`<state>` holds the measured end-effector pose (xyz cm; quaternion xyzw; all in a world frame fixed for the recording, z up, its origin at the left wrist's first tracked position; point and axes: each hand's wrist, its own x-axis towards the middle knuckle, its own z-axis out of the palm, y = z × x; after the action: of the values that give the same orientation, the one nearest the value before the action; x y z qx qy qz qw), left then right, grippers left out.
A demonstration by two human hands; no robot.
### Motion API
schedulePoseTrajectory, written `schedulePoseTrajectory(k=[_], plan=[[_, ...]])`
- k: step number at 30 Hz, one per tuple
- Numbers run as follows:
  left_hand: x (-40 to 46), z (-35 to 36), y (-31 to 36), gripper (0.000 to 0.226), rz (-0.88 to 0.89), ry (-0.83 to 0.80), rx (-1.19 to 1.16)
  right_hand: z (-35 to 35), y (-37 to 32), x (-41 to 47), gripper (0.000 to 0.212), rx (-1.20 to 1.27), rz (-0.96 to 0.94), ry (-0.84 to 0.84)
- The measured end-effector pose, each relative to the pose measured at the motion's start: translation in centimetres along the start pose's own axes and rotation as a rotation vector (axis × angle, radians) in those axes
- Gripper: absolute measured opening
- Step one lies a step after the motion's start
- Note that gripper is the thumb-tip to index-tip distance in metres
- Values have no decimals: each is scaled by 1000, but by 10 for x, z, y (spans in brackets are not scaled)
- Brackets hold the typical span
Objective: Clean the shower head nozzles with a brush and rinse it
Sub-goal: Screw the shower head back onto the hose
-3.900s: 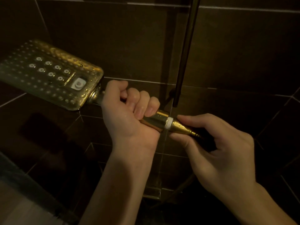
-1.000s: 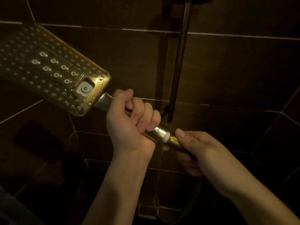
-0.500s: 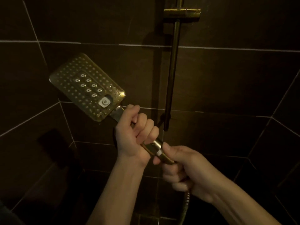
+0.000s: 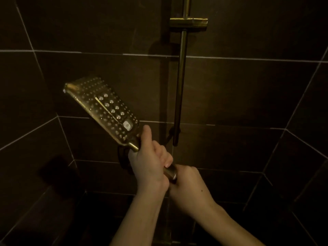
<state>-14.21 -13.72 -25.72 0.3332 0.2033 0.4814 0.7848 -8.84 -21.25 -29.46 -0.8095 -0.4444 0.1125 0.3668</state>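
Observation:
A gold rectangular shower head [image 4: 103, 110] with rows of small nozzles and a white button near its neck points up and to the left, its nozzle face turned toward me and wet with drops. My left hand [image 4: 150, 162] is shut around its handle [image 4: 170, 172] just below the neck. My right hand [image 4: 188, 183] is closed around the bottom end of the handle, where the hose fitting is; the fitting and hose are hidden under my fingers. No brush is in view.
A gold vertical slide rail [image 4: 180, 86] with a holder bracket [image 4: 188, 23] stands on the dark tiled wall [image 4: 248, 95] right of the shower head. Dark tiles also cover the left wall and corner. The light is dim.
The shower head has swung upward and turned more edge-on, its handle now steeper. My right hand has closed fully over the fitting, which showed a second ago. The view has tilted up, revealing the bracket.

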Motion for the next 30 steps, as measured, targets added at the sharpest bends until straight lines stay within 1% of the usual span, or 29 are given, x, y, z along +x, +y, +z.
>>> schedulePoseTrajectory(k=[2,4,5,7,8,9,10,11,12,13,14,15,16,17,18,19,21,22,23,24,25,27,29,30], plan=[[5,-6,3,52,-8,-206,12,-5,-4,-4,19,157,44,-104],[16,-14,7,50,-90,-479,-40,-11,-8,-7,19,320,77,-238],[22,-16,9,49,-161,-643,-106,-14,-11,-9,22,440,124,-332],[30,-15,9,46,-315,-928,-326,-16,-14,-13,37,733,264,-596],[33,-14,7,46,-371,-1015,-438,-17,-15,-15,43,874,313,-734],[36,-13,6,45,-387,-1053,-503,-17,-15,-16,47,993,319,-849],[37,-13,6,44,-399,-1062,-531,-17,-13,-16,47,1065,303,-921],[38,-12,5,44,-421,-1055,-530,-19,-11,-14,45,1088,291,-942],[40,-12,4,44,-426,-1020,-490,-21,-8,-12,41,1047,294,-907],[39,-14,5,45,-378,-922,-393,-23,-6,-11,33,921,283,-794],[36,-15,4,46,-314,-766,-277,-25,-5,-10,21,719,252,-623],[32,-13,3,46,-248,-564,-170,-25,-3,-8,10,514,243,-440],[27,-11,-1,45,-184,-343,-80,-22,-1,-8,17,323,252,-253],[22,-8,-6,42,-124,-143,-14,-18,-2,-8,26,178,259,-115],[17,-6,-13,37,-70,14,18,-13,-3,-8,31,54,242,-39],[12,-4,-20,33,-24,113,35,-6,-3,-7,34,-62,210,-3],[5,-1,-29,29,23,182,71,6,2,-3,29,-175,141,17],[3,-2,-32,31,27,169,83,8,6,-1,21,-137,134,10],[3,-4,-33,35,20,110,91,7,10,2,9,-32,147,-22],[5,-6,-32,40,4,7,98,4,13,4,6,132,165,-71],[9,-9,-29,46,-26,-130,106,2,14,4,13,284,180,-139],[20,-15,-23,55,-130,-416,77,-7,14,1,11,531,251,-342],[29,-18,-17,53,-235,-630,-79,-16,15,0,19,772,380,-595],[32,-18,-15,50,-266,-705,-170,-19,17,0,24,879,410,-685]])
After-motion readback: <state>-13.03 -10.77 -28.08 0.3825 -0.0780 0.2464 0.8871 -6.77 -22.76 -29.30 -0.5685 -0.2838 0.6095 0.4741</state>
